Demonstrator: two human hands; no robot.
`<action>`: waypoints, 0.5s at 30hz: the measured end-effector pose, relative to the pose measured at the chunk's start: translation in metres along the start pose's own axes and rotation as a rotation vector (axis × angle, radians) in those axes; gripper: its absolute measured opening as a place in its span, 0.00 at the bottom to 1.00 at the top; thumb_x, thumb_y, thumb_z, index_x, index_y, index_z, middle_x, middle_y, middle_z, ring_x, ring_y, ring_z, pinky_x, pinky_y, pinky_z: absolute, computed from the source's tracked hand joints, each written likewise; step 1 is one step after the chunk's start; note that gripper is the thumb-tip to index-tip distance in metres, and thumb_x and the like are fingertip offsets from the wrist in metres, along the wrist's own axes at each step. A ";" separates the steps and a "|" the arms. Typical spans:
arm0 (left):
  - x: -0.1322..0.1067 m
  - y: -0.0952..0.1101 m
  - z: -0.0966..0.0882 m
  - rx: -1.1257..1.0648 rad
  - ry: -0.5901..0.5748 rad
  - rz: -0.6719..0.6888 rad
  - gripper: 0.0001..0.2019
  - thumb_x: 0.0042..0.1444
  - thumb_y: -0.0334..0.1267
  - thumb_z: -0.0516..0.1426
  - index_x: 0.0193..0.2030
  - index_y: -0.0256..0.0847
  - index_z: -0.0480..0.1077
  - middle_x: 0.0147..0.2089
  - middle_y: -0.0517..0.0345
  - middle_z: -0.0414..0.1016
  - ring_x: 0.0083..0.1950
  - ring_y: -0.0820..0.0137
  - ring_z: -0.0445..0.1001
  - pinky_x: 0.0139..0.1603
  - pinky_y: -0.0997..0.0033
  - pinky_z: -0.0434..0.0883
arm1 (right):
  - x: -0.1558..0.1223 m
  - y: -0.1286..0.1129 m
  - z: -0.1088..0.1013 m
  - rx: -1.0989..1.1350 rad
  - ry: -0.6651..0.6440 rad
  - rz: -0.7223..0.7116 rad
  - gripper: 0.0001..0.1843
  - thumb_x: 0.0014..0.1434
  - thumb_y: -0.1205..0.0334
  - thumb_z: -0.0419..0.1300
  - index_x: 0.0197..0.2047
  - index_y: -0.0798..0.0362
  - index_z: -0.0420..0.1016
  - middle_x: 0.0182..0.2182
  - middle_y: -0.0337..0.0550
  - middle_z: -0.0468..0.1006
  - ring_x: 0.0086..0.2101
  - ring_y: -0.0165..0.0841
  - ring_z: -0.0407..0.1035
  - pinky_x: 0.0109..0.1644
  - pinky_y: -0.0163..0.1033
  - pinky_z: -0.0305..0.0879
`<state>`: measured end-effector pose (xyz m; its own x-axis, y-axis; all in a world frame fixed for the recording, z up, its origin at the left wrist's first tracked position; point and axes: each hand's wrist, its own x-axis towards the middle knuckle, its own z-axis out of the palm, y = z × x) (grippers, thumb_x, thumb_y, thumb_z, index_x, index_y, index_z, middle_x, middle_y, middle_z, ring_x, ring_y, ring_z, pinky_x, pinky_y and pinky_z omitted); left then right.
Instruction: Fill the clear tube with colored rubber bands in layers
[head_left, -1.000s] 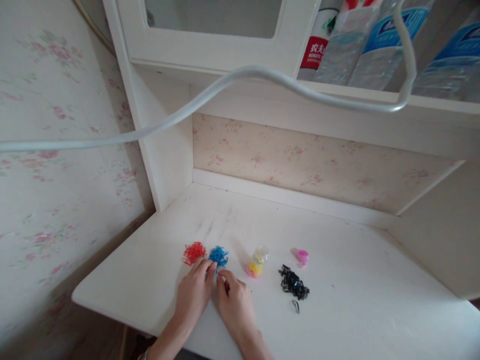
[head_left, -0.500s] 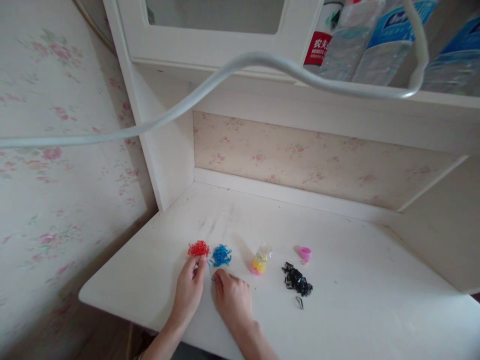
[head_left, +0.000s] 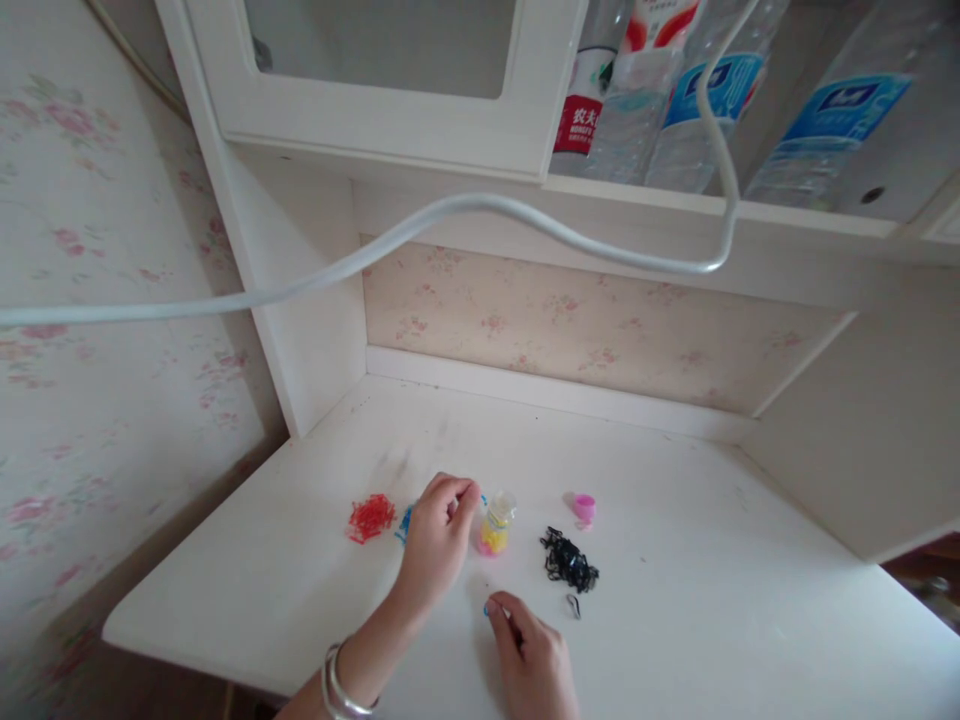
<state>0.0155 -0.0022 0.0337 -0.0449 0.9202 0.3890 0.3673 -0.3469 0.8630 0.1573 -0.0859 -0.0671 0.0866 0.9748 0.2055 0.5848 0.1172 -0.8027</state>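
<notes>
My left hand is raised beside a small clear bottle with yellow and pink pieces inside. Its fingers are pinched, and a bit of blue rubber band sticks out at the fingertips. Lower and to the right, my right hand is closed above the table, with a blue rubber band partly showing between thumb and finger. A pile of blue rubber bands is mostly hidden behind my left hand. Left of it lies a heap of red rubber bands.
Black rubber bands lie right of the bottle, with a single one apart. Behind them is a pink cap. A white cable hangs across the view. Water bottles stand on the shelf above the white table.
My left hand has moved right from the red heap to the bottle, now with a blue rubber band. My right hand has shifted right and nearer to me. The view has turned right and up.
</notes>
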 end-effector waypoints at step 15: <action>0.008 0.009 0.027 0.090 -0.114 0.106 0.15 0.64 0.42 0.49 0.36 0.41 0.74 0.36 0.57 0.72 0.36 0.71 0.71 0.38 0.73 0.66 | -0.001 0.009 0.007 0.047 0.050 -0.054 0.24 0.64 0.44 0.47 0.34 0.49 0.78 0.24 0.41 0.79 0.24 0.32 0.73 0.28 0.30 0.63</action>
<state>0.0433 0.0072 0.0359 0.1026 0.8958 0.4324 0.4465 -0.4300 0.7847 0.1568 -0.0849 -0.0788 0.0965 0.9562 0.2763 0.5517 0.1796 -0.8145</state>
